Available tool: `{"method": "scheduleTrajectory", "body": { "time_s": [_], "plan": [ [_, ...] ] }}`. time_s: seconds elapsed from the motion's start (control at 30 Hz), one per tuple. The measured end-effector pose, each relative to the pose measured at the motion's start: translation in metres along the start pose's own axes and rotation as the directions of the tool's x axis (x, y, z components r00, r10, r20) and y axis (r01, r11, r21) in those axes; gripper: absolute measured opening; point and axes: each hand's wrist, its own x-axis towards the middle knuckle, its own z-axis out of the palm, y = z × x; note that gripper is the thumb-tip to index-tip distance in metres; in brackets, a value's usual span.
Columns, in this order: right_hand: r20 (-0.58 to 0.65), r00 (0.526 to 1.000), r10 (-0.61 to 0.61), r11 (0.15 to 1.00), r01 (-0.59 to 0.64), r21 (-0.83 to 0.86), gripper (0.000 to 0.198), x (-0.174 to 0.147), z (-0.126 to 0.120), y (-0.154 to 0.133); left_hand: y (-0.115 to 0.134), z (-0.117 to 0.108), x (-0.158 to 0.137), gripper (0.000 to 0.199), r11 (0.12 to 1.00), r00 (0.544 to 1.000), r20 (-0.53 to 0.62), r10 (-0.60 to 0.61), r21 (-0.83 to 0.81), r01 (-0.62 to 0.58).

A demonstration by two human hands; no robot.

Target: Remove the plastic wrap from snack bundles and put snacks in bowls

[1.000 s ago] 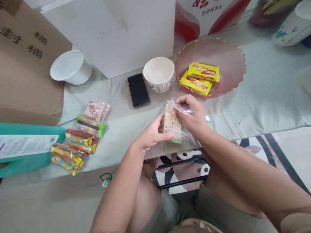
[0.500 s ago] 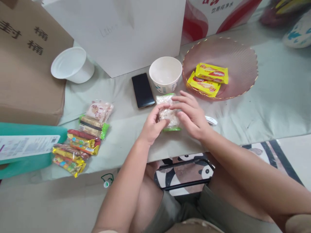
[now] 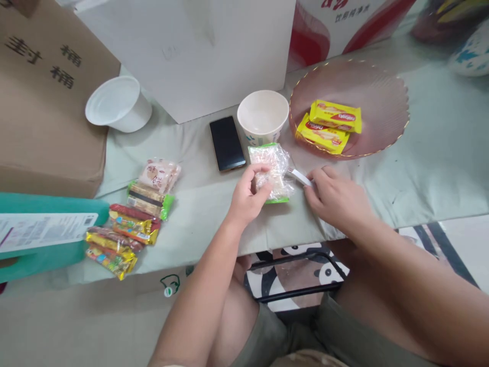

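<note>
While counter (image 3: 431,168) spans mid-frame, pink bowl (image 3: 385,109) sits upper rt; R hand (image 3: 338,196), rt of ctr, & L hand (image 3: 246,199), ctr, are apart; L's clamped on clear-wrapped pack (image 3: 279,176), frame ctr; R's gripping white tool (image 3: 301,177), tip by pack's rt edge, can't tell if touching.

A cloth-covered table (image 3: 428,163), draped in pale green, carried a cardboard box (image 3: 49,122), a white box (image 3: 214,61) and a red-and-white box (image 3: 344,30) along its far side, with a white tub (image 3: 118,104) standing between the first two. In front of them lay a dark-screened phone (image 3: 227,143), a white paper bowl (image 3: 263,113) just beside it, and a scalloped pink bowl (image 3: 384,112) to the right, while a clear-wrapped pack (image 3: 280,189) with green ends lay nearer the front edge. At the left, a row of wrapped snacks (image 3: 148,200) slanted toward that edge, next to a teal package (image 3: 49,261) bearing a pale label.
</note>
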Motion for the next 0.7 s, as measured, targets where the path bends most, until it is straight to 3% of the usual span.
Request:
{"method": "scheduleTrajectory", "body": {
  "time_s": [0.1, 0.13, 0.2, 0.27, 0.3, 0.33, 0.5, 0.7],
  "plan": [
    [0.051, 0.998, 0.039, 0.931, -0.055, 0.361, 0.011, 0.002, -0.012, -0.005, -0.003, 0.003, 0.001, 0.024, 1.000, 0.999, -0.030, -0.012, 0.005, 0.012],
    [0.106, 0.994, 0.024, 0.854, -0.076, 0.514, 0.012, 0.002, -0.015, -0.008, -0.004, 0.003, 0.000, 0.025, 1.000, 0.999, -0.028, -0.022, 0.006, 0.022],
    [0.229, 0.972, -0.048, 0.625, -0.149, 0.766, 0.018, 0.001, -0.018, -0.014, -0.006, 0.004, -0.001, 0.027, 0.999, 0.999, -0.002, -0.039, 0.024, 0.039],
    [0.285, 0.952, -0.115, 0.419, -0.214, 0.882, 0.025, 0.000, -0.017, -0.019, -0.006, 0.005, -0.003, 0.028, 0.997, 0.998, 0.032, -0.050, 0.063, 0.048],
    [0.289, 0.949, -0.128, 0.371, -0.225, 0.901, 0.026, 0.001, -0.015, -0.022, -0.004, 0.005, -0.003, 0.028, 0.995, 0.998, 0.045, -0.051, 0.085, 0.047],
    [0.291, 0.948, -0.127, 0.367, -0.228, 0.902, 0.027, 0.001, -0.012, -0.024, -0.003, 0.005, -0.004, 0.027, 0.994, 0.997, 0.057, -0.047, 0.105, 0.041],
    [0.367, 0.929, -0.051, 0.506, -0.293, 0.811, 0.038, 0.008, -0.007, -0.029, 0.004, 0.006, -0.006, 0.026, 0.987, 0.991, 0.135, -0.019, 0.159, -0.003],
    [0.495, 0.869, -0.018, 0.449, -0.435, 0.780, 0.045, 0.005, -0.008, -0.035, -0.006, 0.008, -0.007, 0.028, 0.995, 0.997, -0.018, 0.071, 0.069, -0.069]
  ]
}}
